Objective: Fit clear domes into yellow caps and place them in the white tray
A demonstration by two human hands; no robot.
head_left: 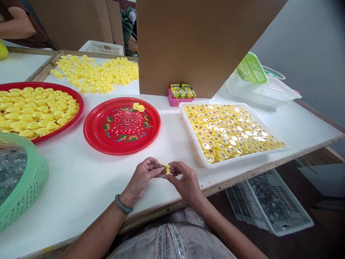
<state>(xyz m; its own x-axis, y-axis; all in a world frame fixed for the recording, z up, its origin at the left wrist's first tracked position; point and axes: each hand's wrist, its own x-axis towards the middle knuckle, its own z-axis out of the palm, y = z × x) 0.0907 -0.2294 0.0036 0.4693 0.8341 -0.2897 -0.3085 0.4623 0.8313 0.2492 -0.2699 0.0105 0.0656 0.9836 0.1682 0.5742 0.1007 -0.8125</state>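
Observation:
My left hand (142,175) and my right hand (185,180) meet above the white table, and their fingertips pinch a small yellow plastic piece (167,169) between them. The fingers partly hide it. A beaded green bracelet (124,204) circles my left wrist. Ahead of my hands lies a red plate (91,129) with a printed centre and a pair of yellow pieces (138,107) on its rim. To the right, a white tray (194,144) holds rows of yellow cups with shiny gold tops (229,133).
At left, a red plate (54,88) is heaped with yellow pieces, and a green basket (32,187) holds clear pieces. Behind stand a cardboard panel (194,43) and a pink basket (175,100). A grey crate (266,201) sits on the floor. A co-worker's arm (17,25) shows at top left.

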